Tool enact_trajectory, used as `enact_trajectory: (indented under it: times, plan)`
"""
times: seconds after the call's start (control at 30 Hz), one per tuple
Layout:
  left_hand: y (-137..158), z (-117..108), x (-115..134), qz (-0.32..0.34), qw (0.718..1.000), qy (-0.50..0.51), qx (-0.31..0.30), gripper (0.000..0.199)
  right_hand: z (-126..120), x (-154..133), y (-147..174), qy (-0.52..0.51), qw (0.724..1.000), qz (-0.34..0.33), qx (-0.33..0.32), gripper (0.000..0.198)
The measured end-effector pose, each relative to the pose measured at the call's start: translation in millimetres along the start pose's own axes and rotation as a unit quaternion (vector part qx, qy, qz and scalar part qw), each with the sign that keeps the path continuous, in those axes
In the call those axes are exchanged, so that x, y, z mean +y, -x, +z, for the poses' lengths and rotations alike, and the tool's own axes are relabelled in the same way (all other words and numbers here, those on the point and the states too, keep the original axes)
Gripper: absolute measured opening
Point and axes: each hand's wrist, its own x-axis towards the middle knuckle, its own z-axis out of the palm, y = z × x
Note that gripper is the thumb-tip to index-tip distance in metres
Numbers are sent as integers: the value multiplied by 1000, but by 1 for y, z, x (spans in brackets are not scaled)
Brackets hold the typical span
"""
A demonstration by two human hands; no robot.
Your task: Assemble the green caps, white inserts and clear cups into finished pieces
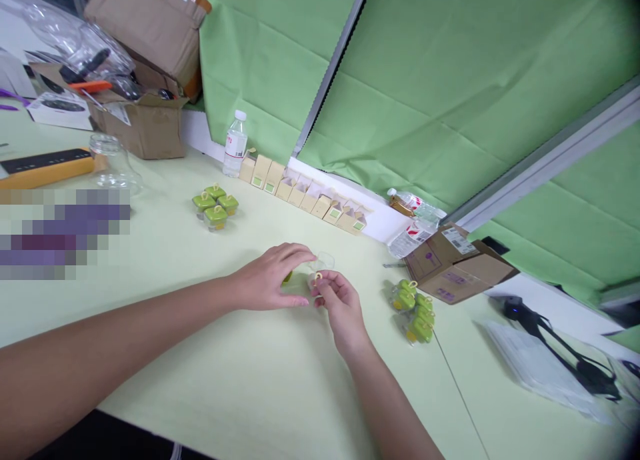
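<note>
Over the middle of the table, my left hand (273,279) has its thumb spread away from its fingers, and I see nothing gripped in it. A bit of green and yellow (287,278) shows behind its palm, mostly hidden. Close to its fingertips is a clear plastic cup-like piece (326,260). My right hand (343,307) pinches a small piece with a yellow loop (318,278) between thumb and fingers; the rest of that piece is covered. Green-topped clear containers with yellow loops stand in a left cluster (216,213) and a right cluster (420,317).
Along the wall runs a row of small beige cartons (297,192), with an upright water bottle (235,145) at its left end. Bottles (415,237) lie beside a cardboard box (455,263) at right. A glass jar (111,161) and an orange-black power strip (47,165) are at left.
</note>
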Motion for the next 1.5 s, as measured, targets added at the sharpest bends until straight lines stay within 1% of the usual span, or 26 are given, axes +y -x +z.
enact_trajectory:
  times: [0.07,0.13,0.17,0.23,0.33,0.37,0.5,0.57,0.7,0.77,0.87,1.0,1.07,1.13,1.2,1.27,1.33,1.4,1.43,1.5]
  plan:
    - [1,0,-4,-36,999,-10,-5,71,-6,2,-5,29,998,-14,57,27]
    - [3,1,-10,-63,997,-24,-24,69,-11,6,-9,52,994,-25,87,27]
    - [4,2,-12,-72,996,-33,-38,67,-13,8,-11,65,993,-31,93,26]
    - [5,4,-16,-87,993,-46,-64,61,-17,12,-13,111,988,-56,92,24]
    - [6,6,-18,-98,989,-52,-94,57,-22,17,-13,206,970,-97,86,23]
    - [6,6,-18,-100,989,-51,-100,55,-23,18,-13,224,965,-104,85,24]
    - [6,6,-16,-101,988,-48,-104,51,-27,17,-16,230,963,-98,100,30]
    - [6,6,-15,-100,988,-46,-105,51,-27,16,-17,249,959,-92,99,30]
    - [6,7,-14,-93,990,-37,-101,55,-18,21,-16,326,935,-120,67,32]
    - [5,7,-13,-85,992,-27,-93,57,-14,24,-16,348,927,-129,57,29]
    - [5,8,-12,-76,994,-8,-72,54,-14,26,-18,326,935,-113,78,26]
    - [-4,10,-8,-85,996,-16,-31,48,-29,21,-26,231,950,-124,169,31]
    - [-16,13,-5,-95,994,-32,-32,51,-38,19,-31,181,951,-128,215,37]
    - [-34,18,-2,-99,992,-49,-55,57,-44,19,-35,149,951,-122,243,41]
    - [-54,27,-2,-98,989,-66,-86,66,-47,21,-37,135,953,-121,245,44]
    - [-72,39,-5,-104,986,-84,-100,73,-47,22,-37,129,957,-127,225,43]
    - [-84,49,-10,-132,981,-81,-117,71,-45,23,-36,130,962,-139,197,41]
    - [-88,52,-13,-127,982,-72,-120,65,-41,21,-33,137,963,-155,176,38]
    - [-86,51,-13,-113,985,-67,-112,62,-39,20,-31,143,961,-164,168,36]
    - [-78,44,-10,-62,994,-56,-77,56,-33,15,-25,162,957,-184,156,33]
